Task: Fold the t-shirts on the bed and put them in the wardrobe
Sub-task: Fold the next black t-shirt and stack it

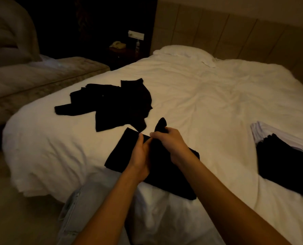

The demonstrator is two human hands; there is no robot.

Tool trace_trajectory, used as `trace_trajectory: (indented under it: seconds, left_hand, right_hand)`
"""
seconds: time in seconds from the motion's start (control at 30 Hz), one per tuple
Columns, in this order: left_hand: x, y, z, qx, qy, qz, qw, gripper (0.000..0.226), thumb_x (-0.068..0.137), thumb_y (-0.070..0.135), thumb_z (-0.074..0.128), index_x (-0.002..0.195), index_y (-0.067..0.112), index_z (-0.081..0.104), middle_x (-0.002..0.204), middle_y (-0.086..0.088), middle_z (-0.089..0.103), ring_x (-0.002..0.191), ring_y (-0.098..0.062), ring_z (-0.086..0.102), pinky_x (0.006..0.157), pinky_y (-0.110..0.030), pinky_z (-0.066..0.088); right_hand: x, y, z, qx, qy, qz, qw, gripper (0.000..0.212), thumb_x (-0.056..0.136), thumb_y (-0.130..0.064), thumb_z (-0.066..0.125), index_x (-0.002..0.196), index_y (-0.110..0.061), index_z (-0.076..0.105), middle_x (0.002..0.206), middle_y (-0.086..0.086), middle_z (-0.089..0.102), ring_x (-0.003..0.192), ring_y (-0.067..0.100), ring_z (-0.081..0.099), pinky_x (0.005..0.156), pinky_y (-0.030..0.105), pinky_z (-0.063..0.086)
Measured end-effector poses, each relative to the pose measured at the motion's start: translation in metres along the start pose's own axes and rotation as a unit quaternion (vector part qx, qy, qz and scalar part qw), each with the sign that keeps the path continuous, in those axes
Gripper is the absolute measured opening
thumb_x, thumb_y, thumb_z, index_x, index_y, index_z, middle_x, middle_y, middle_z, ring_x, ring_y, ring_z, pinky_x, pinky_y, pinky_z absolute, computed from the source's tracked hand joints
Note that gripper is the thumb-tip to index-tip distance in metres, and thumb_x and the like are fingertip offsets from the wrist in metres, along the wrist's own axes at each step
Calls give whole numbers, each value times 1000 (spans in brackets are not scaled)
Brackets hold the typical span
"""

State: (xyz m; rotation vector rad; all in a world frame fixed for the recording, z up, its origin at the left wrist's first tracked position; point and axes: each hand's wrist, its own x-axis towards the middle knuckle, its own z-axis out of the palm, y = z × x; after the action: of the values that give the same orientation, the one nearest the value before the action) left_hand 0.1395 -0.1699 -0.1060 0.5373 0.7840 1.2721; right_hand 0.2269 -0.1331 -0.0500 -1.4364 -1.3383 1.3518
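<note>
Mid-fold, both hands on a black t-shirt (124, 152) at the near edge of the bed (209, 96).
Left hand (141, 157) presses on the shirt, fingers fairly straight, thumb up at the fold. Right hand (171, 141) pinches a raised flap of the same shirt, wrist bent down. Both forearms reach in from below. Unfolded black shirts (112, 105) lie just beyond, apart; dark stack (286, 167) at right on the bed's edge. Wide bare duvet between and behind.
</note>
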Motion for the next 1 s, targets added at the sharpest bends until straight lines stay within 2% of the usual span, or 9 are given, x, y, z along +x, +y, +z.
trace_trajectory:
  seconds: [0.1, 0.27, 0.4, 0.53, 0.67, 0.77, 0.83, 0.9, 1.0]
  left_hand:
    - [2, 16, -23, -16, 17, 2, 1000, 58, 103, 54, 21, 118, 19, 64, 114, -9, 72, 108, -23, 65, 84, -36, 51]
    - [4, 30, -53, -13, 38, 5, 999, 57, 104, 53, 21, 126, 19, 61, 118, -8, 71, 114, -22, 63, 88, -34, 49]
    - [5, 38, -66, -18, 65, -19, 998, 55, 103, 53, 23, 115, 19, 65, 106, -7, 75, 109, -24, 64, 84, -36, 50]
    - [2, 43, -70, 0, 71, -37, 997, 53, 103, 50, 28, 120, 16, 66, 115, -13, 71, 110, -29, 64, 91, -39, 51]
    - [-3, 50, -67, 31, 81, -31, 996, 50, 102, 45, 37, 115, 9, 68, 104, -16, 71, 93, -28, 66, 84, -36, 51]
    - [-3, 54, -70, 68, 102, -27, 992, 48, 100, 44, 43, 120, 7, 67, 112, -18, 66, 99, -29, 63, 82, -35, 50]
    - [-3, 55, -72, 100, 115, -25, 988, 46, 99, 44, 45, 115, 8, 68, 111, -15, 68, 100, -29, 64, 83, -35, 51]
    - [-4, 55, -74, 136, 131, -14, 982, 43, 100, 45, 45, 107, 11, 70, 105, -11, 71, 97, -26, 66, 83, -35, 51]
    - [-5, 55, -77, 174, 158, -2, 972, 40, 100, 44, 45, 100, 12, 70, 93, -7, 73, 90, -22, 68, 78, -32, 53]
  right_hand:
    - [9, 7, 27, -22, -16, -2, 1000, 11, 83, -16, 73, 92, -12, 68, 88, 10, 73, 81, 23, 71, 75, 33, 59]
    - [17, 13, 56, -12, -36, 8, 999, 29, 83, -12, 72, 111, -11, 63, 99, 9, 70, 87, 21, 69, 67, 26, 54]
    - [24, 23, 63, -55, -52, 17, 997, 23, 85, -11, 71, 106, -11, 65, 98, 11, 71, 87, 23, 71, 78, 34, 59]
    - [27, 29, 63, -46, -80, 24, 995, 47, 89, -25, 68, 132, -12, 55, 99, 5, 69, 77, 16, 69, 61, 24, 54]
    - [24, 27, 53, -51, -16, -27, 998, 40, 95, -22, 62, 133, -15, 55, 86, 5, 67, 68, 12, 64, 60, 21, 51]
    - [23, 36, 41, -201, 59, -149, 966, 30, 97, -23, 57, 124, -15, 64, 99, -3, 68, 82, 2, 61, 73, 11, 46]
    - [24, 46, 40, -306, 49, -217, 926, 28, 99, -28, 51, 115, -15, 69, 107, -2, 69, 94, 7, 61, 83, 20, 46]
    - [24, 57, 43, -324, 0, -239, 915, 33, 102, -29, 44, 104, -12, 71, 104, 3, 71, 98, 13, 62, 86, 31, 47]
    - [17, 62, 49, -330, -58, -212, 918, 40, 106, -31, 37, 134, -12, 60, 139, 3, 57, 135, 14, 44, 113, 29, 30]
